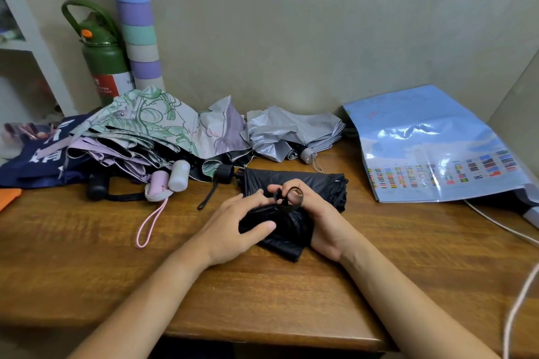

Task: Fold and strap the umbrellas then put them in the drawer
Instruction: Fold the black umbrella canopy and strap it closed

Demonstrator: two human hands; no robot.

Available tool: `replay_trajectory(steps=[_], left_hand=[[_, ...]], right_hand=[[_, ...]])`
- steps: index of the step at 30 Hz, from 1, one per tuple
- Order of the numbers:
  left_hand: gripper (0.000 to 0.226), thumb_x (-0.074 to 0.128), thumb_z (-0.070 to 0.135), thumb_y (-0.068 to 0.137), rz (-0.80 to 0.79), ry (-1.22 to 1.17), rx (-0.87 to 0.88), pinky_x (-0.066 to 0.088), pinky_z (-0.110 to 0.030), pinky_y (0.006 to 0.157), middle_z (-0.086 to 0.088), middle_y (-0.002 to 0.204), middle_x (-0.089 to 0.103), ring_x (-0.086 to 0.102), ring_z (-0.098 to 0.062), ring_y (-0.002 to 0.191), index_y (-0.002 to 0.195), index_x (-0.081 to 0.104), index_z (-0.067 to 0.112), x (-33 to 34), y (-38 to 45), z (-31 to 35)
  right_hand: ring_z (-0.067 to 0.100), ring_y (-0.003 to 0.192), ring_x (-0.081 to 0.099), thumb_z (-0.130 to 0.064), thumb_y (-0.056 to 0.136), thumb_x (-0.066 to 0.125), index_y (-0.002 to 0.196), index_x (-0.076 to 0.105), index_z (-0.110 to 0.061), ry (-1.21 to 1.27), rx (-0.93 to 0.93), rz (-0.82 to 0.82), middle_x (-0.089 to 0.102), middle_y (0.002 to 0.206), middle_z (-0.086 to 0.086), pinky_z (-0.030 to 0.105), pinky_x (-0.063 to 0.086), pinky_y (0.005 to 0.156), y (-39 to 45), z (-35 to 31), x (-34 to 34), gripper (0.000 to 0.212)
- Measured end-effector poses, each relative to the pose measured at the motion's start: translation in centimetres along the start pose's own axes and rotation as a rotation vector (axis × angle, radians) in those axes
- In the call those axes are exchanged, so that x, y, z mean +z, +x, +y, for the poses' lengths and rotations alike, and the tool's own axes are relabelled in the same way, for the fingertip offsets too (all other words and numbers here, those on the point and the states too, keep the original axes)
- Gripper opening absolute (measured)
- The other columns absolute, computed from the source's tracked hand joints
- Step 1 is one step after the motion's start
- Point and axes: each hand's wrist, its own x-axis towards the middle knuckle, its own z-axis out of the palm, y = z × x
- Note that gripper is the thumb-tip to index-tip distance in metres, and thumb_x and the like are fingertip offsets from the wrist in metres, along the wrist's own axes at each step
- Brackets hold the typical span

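Note:
A black folding umbrella (315, 186) lies on the wooden desk (87, 256), its handle (225, 174) pointing left. My left hand (233, 227) grips the bunched black canopy from the left. My right hand (315, 213) holds the other side and pinches the umbrella's black strap (287, 201), which loops over my fingers. Behind lie a silver umbrella (291, 131), a green floral umbrella (151, 122) and a lilac one (110, 154), all loosely collapsed. No drawer is in view.
A green bottle (103, 58) and a pastel striped roll (137, 23) stand at the back left by the wall. A glossy blue map sheet (431, 146) lies at the right. White cables (495, 224) run along the right edge. Navy cloth (32, 160) sits far left.

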Motion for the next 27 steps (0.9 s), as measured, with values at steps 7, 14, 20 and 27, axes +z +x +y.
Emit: replay_trajectory(steps=[7,14,20,27], left_hand=[[0.029,0.070,0.032,0.097,0.069,-0.011,-0.055,0.027,-0.027,0.123,0.025,0.133,0.061,0.039,0.015,0.137,0.123,0.070,0.045,0.4,0.5,-0.3],[0.040,0.059,0.064,0.084,0.069,-0.020,-0.136,0.033,-0.041,0.123,0.019,0.146,0.056,0.046,-0.002,0.141,0.123,0.054,0.068,0.4,0.6,-0.4],[0.040,0.055,0.068,0.082,0.053,-0.040,-0.129,0.032,-0.044,0.123,0.017,0.149,0.053,0.043,-0.010,0.145,0.122,0.054,0.073,0.5,0.5,-0.7],[0.046,0.057,0.071,0.081,0.047,-0.016,-0.107,0.027,-0.037,0.125,0.027,0.142,0.055,0.040,0.005,0.142,0.121,0.069,0.052,0.5,0.4,-0.6]], right_hand=[[0.034,0.126,0.058,-0.002,0.066,0.044,0.112,0.056,-0.002,-0.199,-0.161,0.076,0.064,0.128,0.024,0.044,0.043,0.108,-0.5,0.8,-0.3,0.048],[0.009,0.121,0.060,-0.018,0.090,0.077,0.131,0.055,-0.026,-0.984,-0.292,0.110,0.064,0.125,-0.012,0.028,0.046,0.105,-1.4,1.2,-0.4,0.048],[0.015,0.090,0.068,-0.022,0.094,0.074,0.095,0.072,-0.023,-0.989,-0.413,0.272,0.072,0.092,-0.008,0.031,0.053,0.081,-1.1,1.2,0.3,0.003],[0.018,0.095,0.071,-0.008,0.097,0.067,0.094,0.076,-0.015,-0.719,-0.366,0.346,0.076,0.095,0.000,0.035,0.053,0.090,-0.6,1.2,-0.2,0.012]])
